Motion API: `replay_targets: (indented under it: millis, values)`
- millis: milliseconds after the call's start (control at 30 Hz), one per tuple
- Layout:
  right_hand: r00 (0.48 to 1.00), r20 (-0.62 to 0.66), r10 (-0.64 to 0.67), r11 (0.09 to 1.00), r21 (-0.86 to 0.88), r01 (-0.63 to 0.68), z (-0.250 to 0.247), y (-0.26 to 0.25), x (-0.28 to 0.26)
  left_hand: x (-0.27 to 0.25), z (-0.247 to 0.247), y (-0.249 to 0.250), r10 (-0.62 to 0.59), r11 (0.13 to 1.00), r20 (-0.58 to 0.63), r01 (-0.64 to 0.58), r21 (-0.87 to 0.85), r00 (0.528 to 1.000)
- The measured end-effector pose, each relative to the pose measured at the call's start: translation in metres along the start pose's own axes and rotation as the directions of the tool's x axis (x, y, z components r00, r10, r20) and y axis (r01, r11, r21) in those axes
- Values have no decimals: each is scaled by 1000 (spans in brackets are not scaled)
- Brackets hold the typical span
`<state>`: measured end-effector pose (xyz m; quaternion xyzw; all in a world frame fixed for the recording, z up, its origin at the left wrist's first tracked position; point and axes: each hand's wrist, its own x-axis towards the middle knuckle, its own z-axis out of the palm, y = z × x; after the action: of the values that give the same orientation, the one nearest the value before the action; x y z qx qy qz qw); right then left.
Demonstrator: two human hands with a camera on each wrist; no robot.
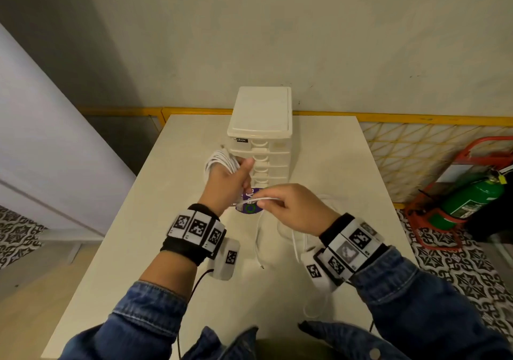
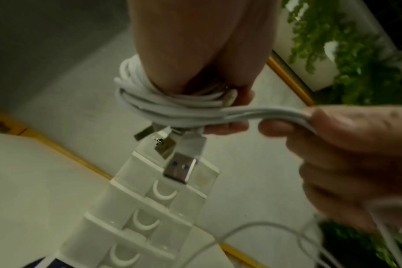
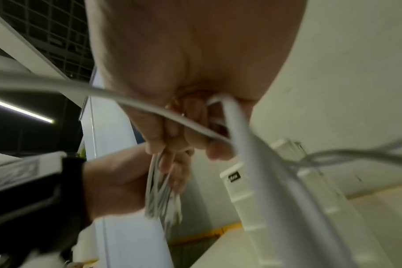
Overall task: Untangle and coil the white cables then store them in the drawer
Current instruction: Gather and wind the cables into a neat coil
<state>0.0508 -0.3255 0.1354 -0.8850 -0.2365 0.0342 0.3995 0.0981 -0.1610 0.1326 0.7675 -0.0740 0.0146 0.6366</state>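
At centre left of the head view, my left hand is raised in front of the drawer unit, fingers curled through a coil of white cables wound around them. In the left wrist view, USB plugs hang below the coil. Just right of centre, my right hand pinches a white cable strand stretched between both hands. Loose white cable trails across the white table. At far right stands a green fire extinguisher.
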Motion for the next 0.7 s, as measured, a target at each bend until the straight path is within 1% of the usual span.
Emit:
replay_targets:
  millis: [67,100,200,267,333,400,467,533,600,633,700]
  values:
    - [1000,-29,-10,1000,23,11,-8,-2,4,0,1,-7,-11,983,108,-9,182,994]
    - [999,-53,-1,1000,29,3,-11,-2,6,-1,1,-8,-47,976,158,12,217,986]
    - [994,-110,20,999,39,-16,-18,-2,9,-5,2,1,-183,967,294,118,227,938]
    - [989,-145,17,1000,24,-13,-20,0,11,-5,-1,9,-207,956,377,104,276,903]
    - [982,-191,2,1000,-9,-4,-23,4,13,-5,-5,15,-194,957,487,55,286,852]
    - [966,-258,-27,1000,-19,23,-27,8,15,-5,-7,16,-160,965,584,2,262,796]
    - [945,-320,-63,998,-19,60,-31,14,16,-6,-6,14,-157,973,627,10,232,763]
    - [932,-340,-127,992,-59,114,-34,20,17,-10,-3,14,-187,980,648,92,178,738]
    - [928,-335,-161,986,-86,140,-33,28,18,-16,-1,18,-218,975,650,197,106,728]
    - [930,-336,-147,989,-66,133,-30,32,18,-18,-1,20,-216,969,655,243,52,724]
    - [935,-339,-101,995,-11,104,-24,38,16,-20,0,22,-171,937,684,331,-109,709]
